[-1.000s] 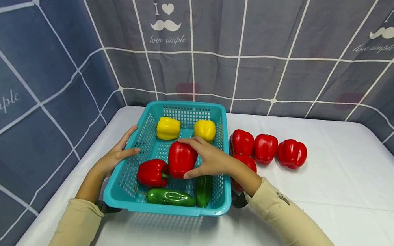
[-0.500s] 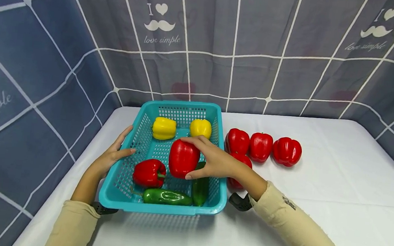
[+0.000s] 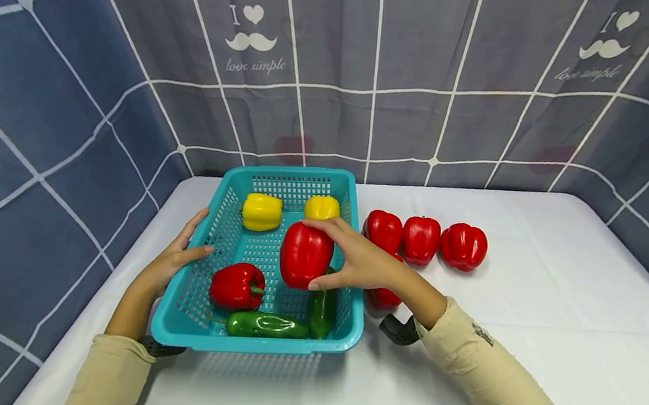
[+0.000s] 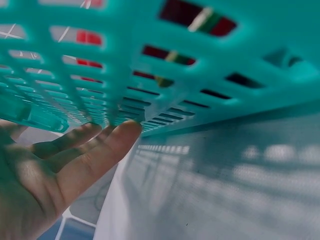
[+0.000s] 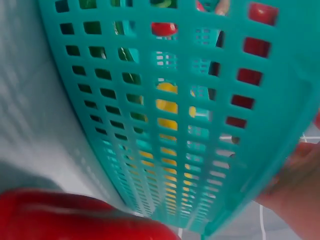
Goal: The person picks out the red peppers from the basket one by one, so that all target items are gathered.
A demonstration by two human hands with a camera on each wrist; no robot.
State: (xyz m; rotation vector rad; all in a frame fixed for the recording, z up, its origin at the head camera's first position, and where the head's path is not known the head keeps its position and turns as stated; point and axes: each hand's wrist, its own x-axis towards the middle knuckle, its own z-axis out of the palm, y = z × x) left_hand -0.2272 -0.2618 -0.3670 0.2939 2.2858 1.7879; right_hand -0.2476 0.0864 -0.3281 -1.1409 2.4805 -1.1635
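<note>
In the head view, my right hand (image 3: 363,258) holds a red bell pepper (image 3: 306,255) between thumb and fingers, over the inside of a turquoise plastic basket (image 3: 228,344). My left hand (image 3: 175,260) grips the basket's left rim, thumb over the edge. The left wrist view shows its fingers (image 4: 95,165) against the perforated outer wall. Inside the basket lie another red bell pepper (image 3: 237,287), two yellow bell peppers (image 3: 261,212) and a long green chili pepper (image 3: 267,325). A dark green elongated vegetable (image 3: 322,310) is partly hidden behind the held pepper.
Several red bell peppers (image 3: 420,240) stand on the white-covered table (image 3: 515,292) right of the basket; my right forearm partly covers one. A blurred red bell pepper (image 5: 75,217) sits close to the right wrist camera. A grey-blue grid-patterned curtain (image 3: 327,118) borders the table.
My right hand has lifted the red bell pepper slightly and moved it right relative to the basket. The left hand stays on the rim. The whole head view has shifted a little.
</note>
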